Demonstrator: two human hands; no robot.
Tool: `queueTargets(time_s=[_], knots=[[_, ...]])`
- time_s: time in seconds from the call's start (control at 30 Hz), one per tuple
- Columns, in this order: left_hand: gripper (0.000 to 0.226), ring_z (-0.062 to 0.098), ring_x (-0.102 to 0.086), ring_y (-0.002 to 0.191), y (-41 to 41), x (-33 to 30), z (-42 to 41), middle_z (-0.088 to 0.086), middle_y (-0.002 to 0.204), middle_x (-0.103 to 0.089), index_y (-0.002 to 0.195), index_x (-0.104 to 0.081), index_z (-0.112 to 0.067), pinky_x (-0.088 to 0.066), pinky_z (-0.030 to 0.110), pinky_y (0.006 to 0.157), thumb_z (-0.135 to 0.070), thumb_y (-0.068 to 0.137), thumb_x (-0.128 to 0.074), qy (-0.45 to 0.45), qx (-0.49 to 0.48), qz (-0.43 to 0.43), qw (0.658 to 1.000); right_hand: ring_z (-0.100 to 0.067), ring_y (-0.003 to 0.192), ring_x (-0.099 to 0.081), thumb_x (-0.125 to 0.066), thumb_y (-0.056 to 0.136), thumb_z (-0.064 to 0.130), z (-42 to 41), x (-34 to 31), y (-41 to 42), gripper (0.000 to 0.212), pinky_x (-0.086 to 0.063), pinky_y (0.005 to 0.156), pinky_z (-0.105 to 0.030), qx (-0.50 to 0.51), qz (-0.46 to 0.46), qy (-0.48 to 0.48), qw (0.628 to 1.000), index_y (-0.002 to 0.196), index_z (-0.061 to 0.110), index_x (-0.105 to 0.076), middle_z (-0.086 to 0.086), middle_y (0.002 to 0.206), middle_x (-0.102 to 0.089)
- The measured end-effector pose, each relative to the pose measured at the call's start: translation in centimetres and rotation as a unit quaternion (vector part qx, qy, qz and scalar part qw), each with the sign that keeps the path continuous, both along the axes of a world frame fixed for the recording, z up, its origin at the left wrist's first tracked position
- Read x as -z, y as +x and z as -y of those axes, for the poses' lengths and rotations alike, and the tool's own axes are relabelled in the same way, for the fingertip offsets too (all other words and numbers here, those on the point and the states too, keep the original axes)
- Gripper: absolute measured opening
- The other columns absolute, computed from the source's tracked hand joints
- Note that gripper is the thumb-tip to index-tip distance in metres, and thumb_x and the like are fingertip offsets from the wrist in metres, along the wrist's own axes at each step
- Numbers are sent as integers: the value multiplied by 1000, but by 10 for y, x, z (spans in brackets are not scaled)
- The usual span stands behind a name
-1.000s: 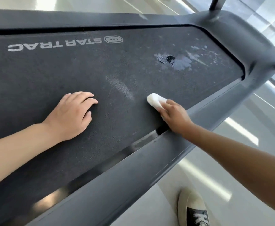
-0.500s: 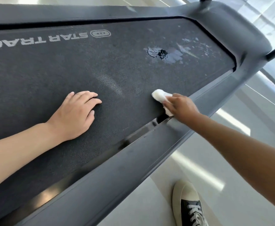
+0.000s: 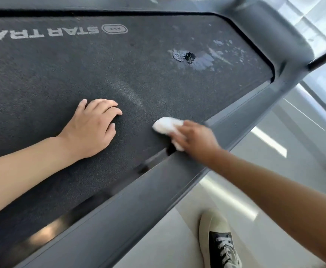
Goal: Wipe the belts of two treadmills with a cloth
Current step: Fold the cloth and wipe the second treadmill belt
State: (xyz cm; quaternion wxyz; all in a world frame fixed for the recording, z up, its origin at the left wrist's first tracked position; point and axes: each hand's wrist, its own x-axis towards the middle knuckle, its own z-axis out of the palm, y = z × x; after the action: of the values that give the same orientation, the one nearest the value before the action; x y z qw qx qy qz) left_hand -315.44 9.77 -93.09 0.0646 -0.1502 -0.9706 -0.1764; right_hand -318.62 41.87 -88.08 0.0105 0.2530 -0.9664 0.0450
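Head camera: a person's right hand (image 3: 195, 141), motion-blurred at centre right of the frame, grips a wadded white cloth (image 3: 167, 127), fingers curled over it, pressing it onto the near edge of a treadmill belt (image 3: 61, 70). Over the past second the cloth ran toward the belt's right end along the grey side rail (image 3: 139, 200) and has now swung back left, a sign the wiping stroke is under way and this strip is being covered. The left hand (image 3: 92, 128) has stayed put, resting palm-down at centre frame, fingers loosely bent, holding nothing. A wet, smeared patch (image 3: 193, 59) at upper right looks yet to be wiped. A sneaker (image 3: 219, 240) stands on the floor at lower right. No containers are in view.
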Motion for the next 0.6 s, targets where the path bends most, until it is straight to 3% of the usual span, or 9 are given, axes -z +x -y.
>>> queueTargets(time_s=[0.07, 0.17, 0.23, 0.33, 0.5, 0.6], knots=[[48, 33, -53, 134, 2, -1, 3, 7, 141, -58, 127, -64, -15, -37, 62, 110, -36, 91, -39, -1, 3, 0, 1000, -30, 87, -65, -45, 103, 54, -35, -4, -44, 44, -39, 65, -34, 97, -16, 51, 994, 88, 18, -67, -1, 87, -54], [48, 32, -53, 133, 1, -2, 5, 8, 141, -58, 127, -65, -14, -37, 58, 110, -37, 92, -40, -3, 2, 0, 1000, -31, 84, -63, -42, 106, 50, -40, -1, -64, 45, -40, 63, -36, 125, -46, 69, 989, 86, 16, -61, 0, 85, -50], [47, 32, -54, 133, -2, -2, 5, 8, 140, -58, 127, -64, -13, -39, 56, 110, -36, 92, -41, -5, 0, -4, 1000, -30, 88, -62, -43, 106, 47, -17, 3, -48, 38, -48, 67, -40, 78, -48, 51, 994, 93, 16, -61, -1, 90, -56], [47, 33, -53, 132, -14, -3, 6, 8, 140, -58, 128, -63, -13, -39, 56, 110, -35, 93, -41, -7, -18, -1, 1000, -30, 101, -66, -49, 103, 49, 24, 8, -7, 36, -56, 78, -42, -36, -10, -53, 998, 115, 21, -66, -2, 107, -68], [52, 36, -52, 135, -43, -7, 14, 11, 144, -57, 130, -62, -12, -39, 57, 112, -37, 91, -39, -7, -94, 8, 996, -30, 84, -61, -53, 103, 42, 71, 19, 21, 37, -50, 67, -38, -295, 40, -106, 949, 125, 19, -70, -3, 91, -61], [53, 35, -51, 136, -53, -10, 20, 11, 145, -57, 132, -63, -12, -39, 56, 111, -37, 92, -40, -12, -130, 17, 991, -27, 82, -63, -50, 101, 50, 58, 22, -59, 40, -47, 64, -34, -215, 26, -130, 968, 119, 23, -73, 1, 88, -57]])
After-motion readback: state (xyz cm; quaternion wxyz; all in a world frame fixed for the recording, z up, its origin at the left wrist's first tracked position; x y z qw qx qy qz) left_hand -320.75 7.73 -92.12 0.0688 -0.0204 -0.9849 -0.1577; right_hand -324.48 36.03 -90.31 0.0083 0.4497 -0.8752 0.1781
